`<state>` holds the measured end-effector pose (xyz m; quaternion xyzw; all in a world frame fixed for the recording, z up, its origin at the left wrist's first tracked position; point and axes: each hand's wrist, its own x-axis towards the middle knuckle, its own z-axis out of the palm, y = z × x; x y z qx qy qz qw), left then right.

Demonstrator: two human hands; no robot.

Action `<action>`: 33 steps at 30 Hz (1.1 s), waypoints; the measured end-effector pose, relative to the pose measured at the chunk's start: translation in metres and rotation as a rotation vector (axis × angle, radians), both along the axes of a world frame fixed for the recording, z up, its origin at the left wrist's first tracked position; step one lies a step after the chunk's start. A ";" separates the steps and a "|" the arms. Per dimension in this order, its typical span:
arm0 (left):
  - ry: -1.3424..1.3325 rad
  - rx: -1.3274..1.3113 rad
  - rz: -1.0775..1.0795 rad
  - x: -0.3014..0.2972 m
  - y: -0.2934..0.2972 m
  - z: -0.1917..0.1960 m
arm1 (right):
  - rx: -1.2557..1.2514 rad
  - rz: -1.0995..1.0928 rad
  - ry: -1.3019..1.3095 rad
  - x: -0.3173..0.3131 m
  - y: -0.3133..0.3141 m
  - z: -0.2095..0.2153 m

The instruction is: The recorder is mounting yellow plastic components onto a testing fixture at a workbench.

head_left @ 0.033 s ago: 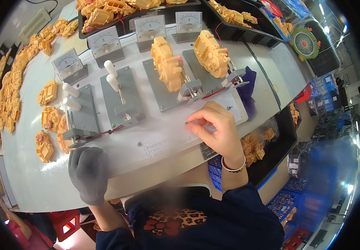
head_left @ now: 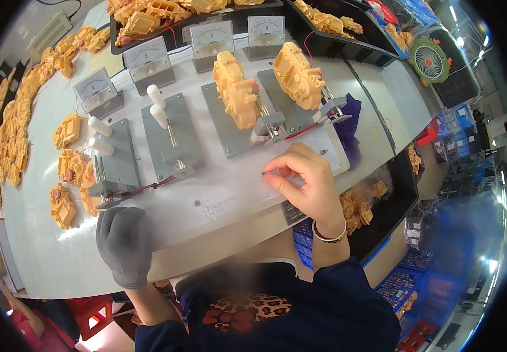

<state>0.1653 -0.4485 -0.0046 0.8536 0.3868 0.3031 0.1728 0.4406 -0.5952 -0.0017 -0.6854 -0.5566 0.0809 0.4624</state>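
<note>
- Small metal screw (head_left: pixel 263 174) on the white base plate (head_left: pixel 230 196), pinched at the tips of the right hand (head_left: pixel 305 186); fingers narrowed onto it, thumb and forefinger closed around it.
- Screw lies at 9 o'clock of the right palm, at 2 o'clock from the left hand (head_left: pixel 125 237). Right is on it; left is well apart.
- Left hand, grey glove, rests flat on the plate's near edge, fingers loosely together, holding nothing.
- Second screw head (head_left: pixel 196 203) on the plate, between the two hands; a third (head_left: pixel 324 151) at 1 o'clock of the right hand.
- Four grey clamp fixtures (head_left: pixel 174 138) in a row across the plate, long axis running 12 to 6. The two at the right carry an orange gearbox housing (head_left: pixel 237 89) each; the two at the left are empty, white handles up.
- Four analog meters (head_left: pixel 149 57) behind the fixtures, at 12.
- Loose orange housings piled along the bench from 9 to 11; too many to count.
- Small green fan (head_left: pixel 430 60) at 2 o'clock.
</note>
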 end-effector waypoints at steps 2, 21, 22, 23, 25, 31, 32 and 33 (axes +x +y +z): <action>-0.004 -0.001 -0.004 0.000 0.000 0.000 | -0.007 0.005 -0.007 -0.001 0.002 0.000; -0.037 -0.024 -0.008 0.000 0.000 0.001 | 0.014 -0.054 -0.016 -0.006 0.005 -0.003; -0.037 -0.024 -0.007 -0.001 0.000 0.000 | 0.013 -0.047 -0.017 -0.005 0.004 -0.004; -0.051 -0.033 -0.012 -0.001 0.000 -0.001 | 0.023 -0.038 -0.017 -0.005 0.004 -0.005; -0.065 -0.041 -0.017 -0.001 0.001 -0.003 | 0.027 0.006 -0.213 -0.002 0.003 -0.007; -0.271 -0.013 -0.097 0.011 -0.003 0.032 | 0.418 -0.111 -0.028 -0.005 0.005 -0.005; -0.336 0.108 -0.226 0.018 -0.005 0.046 | 0.395 -0.122 -0.012 -0.006 0.006 -0.004; -0.303 0.182 -0.268 0.028 -0.007 0.061 | 0.341 -0.064 -0.008 -0.009 0.009 -0.004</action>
